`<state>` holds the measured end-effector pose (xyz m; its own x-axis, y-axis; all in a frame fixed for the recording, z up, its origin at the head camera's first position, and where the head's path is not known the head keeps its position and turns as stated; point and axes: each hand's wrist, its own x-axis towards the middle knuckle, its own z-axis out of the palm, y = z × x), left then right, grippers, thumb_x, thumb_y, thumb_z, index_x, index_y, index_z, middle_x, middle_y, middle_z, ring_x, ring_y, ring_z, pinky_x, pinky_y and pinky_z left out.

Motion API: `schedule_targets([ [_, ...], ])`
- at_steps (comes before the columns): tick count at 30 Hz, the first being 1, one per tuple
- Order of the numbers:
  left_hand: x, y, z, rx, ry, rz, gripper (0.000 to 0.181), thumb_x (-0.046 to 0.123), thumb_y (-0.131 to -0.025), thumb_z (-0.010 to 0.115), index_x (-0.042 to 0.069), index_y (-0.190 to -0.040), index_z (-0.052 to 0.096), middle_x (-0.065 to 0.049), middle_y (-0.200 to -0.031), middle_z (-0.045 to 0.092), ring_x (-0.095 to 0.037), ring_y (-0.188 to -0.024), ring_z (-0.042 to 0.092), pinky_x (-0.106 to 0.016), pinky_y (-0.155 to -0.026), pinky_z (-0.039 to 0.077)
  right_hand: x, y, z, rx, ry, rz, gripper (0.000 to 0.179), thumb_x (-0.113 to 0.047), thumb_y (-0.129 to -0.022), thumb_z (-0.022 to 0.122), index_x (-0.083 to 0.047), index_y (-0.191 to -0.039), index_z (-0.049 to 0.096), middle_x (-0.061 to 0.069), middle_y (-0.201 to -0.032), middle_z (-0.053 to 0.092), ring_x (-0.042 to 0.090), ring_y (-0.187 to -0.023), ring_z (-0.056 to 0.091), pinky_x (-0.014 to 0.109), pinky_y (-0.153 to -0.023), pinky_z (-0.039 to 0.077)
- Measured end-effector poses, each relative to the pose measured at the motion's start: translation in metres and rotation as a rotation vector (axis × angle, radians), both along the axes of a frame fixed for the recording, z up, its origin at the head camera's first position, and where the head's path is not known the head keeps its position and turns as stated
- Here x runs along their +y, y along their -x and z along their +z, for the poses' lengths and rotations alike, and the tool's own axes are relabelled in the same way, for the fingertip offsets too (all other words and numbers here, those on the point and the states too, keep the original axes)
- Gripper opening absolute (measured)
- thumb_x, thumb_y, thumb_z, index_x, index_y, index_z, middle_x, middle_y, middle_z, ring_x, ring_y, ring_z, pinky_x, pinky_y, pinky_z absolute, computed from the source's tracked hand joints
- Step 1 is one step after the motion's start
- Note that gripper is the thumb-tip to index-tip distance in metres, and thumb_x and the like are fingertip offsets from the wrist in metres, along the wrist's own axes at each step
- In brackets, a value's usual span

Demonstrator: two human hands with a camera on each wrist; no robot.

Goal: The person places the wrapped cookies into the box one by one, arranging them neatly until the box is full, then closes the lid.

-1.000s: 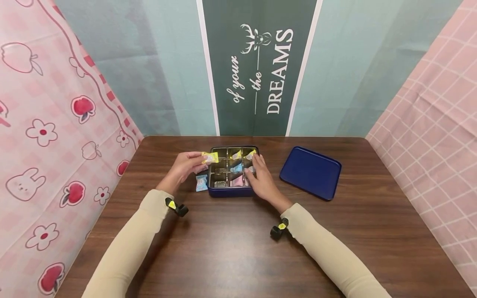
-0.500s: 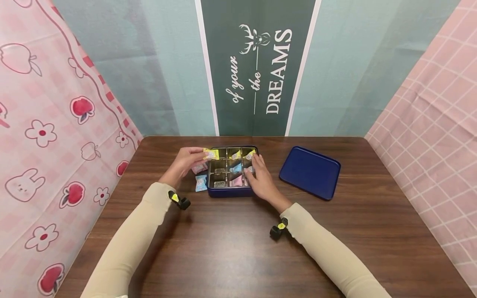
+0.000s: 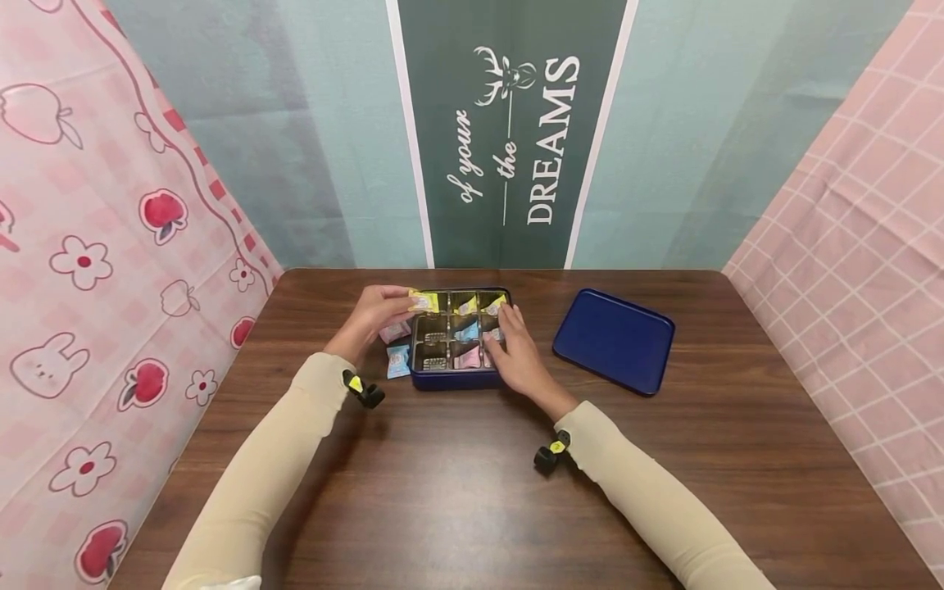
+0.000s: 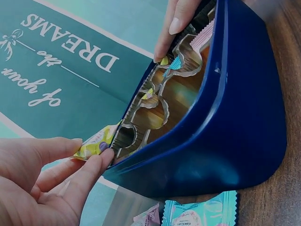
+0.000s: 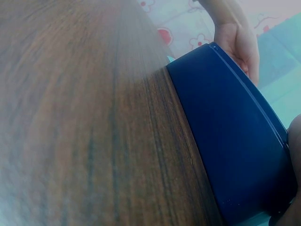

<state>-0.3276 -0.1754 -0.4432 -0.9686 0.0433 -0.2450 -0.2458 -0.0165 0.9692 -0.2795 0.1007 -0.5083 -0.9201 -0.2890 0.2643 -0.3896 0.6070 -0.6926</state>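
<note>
My left hand (image 3: 378, 315) pinches a yellow-wrapped candy (image 3: 424, 301) between thumb and fingers, over the back left compartment of a dark blue tin (image 3: 457, 380). The left wrist view shows that candy (image 4: 98, 142) right at the tin's rim. My right hand (image 3: 520, 352) rests along the tin's right side, its fingers fairly straight over the rim. Inside the divided tin, the middle column holds a yellow candy (image 3: 465, 306), a blue candy (image 3: 468, 332) and a pink candy (image 3: 468, 359). Another yellow candy (image 3: 494, 306) sits at the back right; my right hand partly covers that column.
A blue-wrapped candy (image 3: 398, 361) and a pink-wrapped candy (image 3: 395, 332) lie on the wooden table (image 3: 472, 492) left of the tin. The dark blue lid (image 3: 614, 341) lies to the right. Printed cloths hang behind and at both sides.
My left hand has moved right and slightly away from me, carrying the yellow candy from the tin's left edge to over the back left compartment. The right hand has stayed put.
</note>
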Motion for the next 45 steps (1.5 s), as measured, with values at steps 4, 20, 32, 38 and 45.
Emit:
schedule_targets([
  [4, 0.002, 0.001, 0.000, 0.004, 0.024, -0.010, 0.045, -0.002, -0.095, 0.067, -0.015, -0.136, 0.054, -0.030, -0.125, 0.061, -0.010, -0.079, 0.071, -0.028, -0.086, 0.056, 0.000, -0.002, 0.000, -0.011, 0.002, -0.003, 0.066, -0.030, -0.107, 0.049, 0.007, -0.156, 0.026, 0.019, -0.167, 0.020, 0.034, -0.155, 0.008, 0.049, -0.123, 0.014],
  [20, 0.006, 0.005, 0.000, -0.007, 0.027, -0.017, 0.045, -0.004, -0.095, 0.066, -0.014, -0.137, 0.053, -0.035, -0.133, 0.057, -0.016, -0.087, 0.072, -0.029, -0.089, 0.056, -0.001, -0.002, 0.002, -0.011, 0.015, 0.008, 0.067, -0.031, -0.107, 0.050, 0.008, -0.156, 0.025, 0.020, -0.167, 0.019, 0.038, -0.155, 0.008, 0.053, -0.122, 0.016],
  [32, 0.009, 0.007, 0.004, -0.011, 0.031, -0.015, 0.043, -0.005, -0.095, 0.066, -0.013, -0.135, 0.055, -0.035, -0.132, 0.058, -0.022, -0.093, 0.073, -0.033, -0.093, 0.054, -0.001, -0.002, 0.004, -0.008, 0.018, 0.005, 0.067, -0.031, -0.107, 0.050, 0.008, -0.156, 0.026, 0.020, -0.166, 0.020, 0.037, -0.155, 0.008, 0.053, -0.122, 0.015],
  [38, 0.012, 0.007, 0.005, -0.004, 0.059, -0.012, 0.043, -0.005, -0.093, 0.068, -0.013, -0.134, 0.057, -0.032, -0.129, 0.060, -0.016, -0.084, 0.071, -0.031, -0.088, 0.056, 0.000, -0.002, 0.003, -0.005, 0.020, 0.004, 0.067, -0.030, -0.107, 0.050, 0.008, -0.156, 0.026, 0.021, -0.166, 0.020, 0.038, -0.154, 0.009, 0.053, -0.122, 0.015],
  [45, 0.012, 0.008, 0.004, -0.010, 0.072, -0.023, 0.044, -0.003, -0.094, 0.068, -0.013, -0.135, 0.056, -0.033, -0.131, 0.059, -0.019, -0.091, 0.072, -0.031, -0.090, 0.056, 0.000, -0.002, 0.004, -0.009, 0.017, 0.003, 0.067, -0.031, -0.107, 0.049, 0.008, -0.156, 0.026, 0.021, -0.166, 0.020, 0.038, -0.155, 0.009, 0.052, -0.122, 0.016],
])
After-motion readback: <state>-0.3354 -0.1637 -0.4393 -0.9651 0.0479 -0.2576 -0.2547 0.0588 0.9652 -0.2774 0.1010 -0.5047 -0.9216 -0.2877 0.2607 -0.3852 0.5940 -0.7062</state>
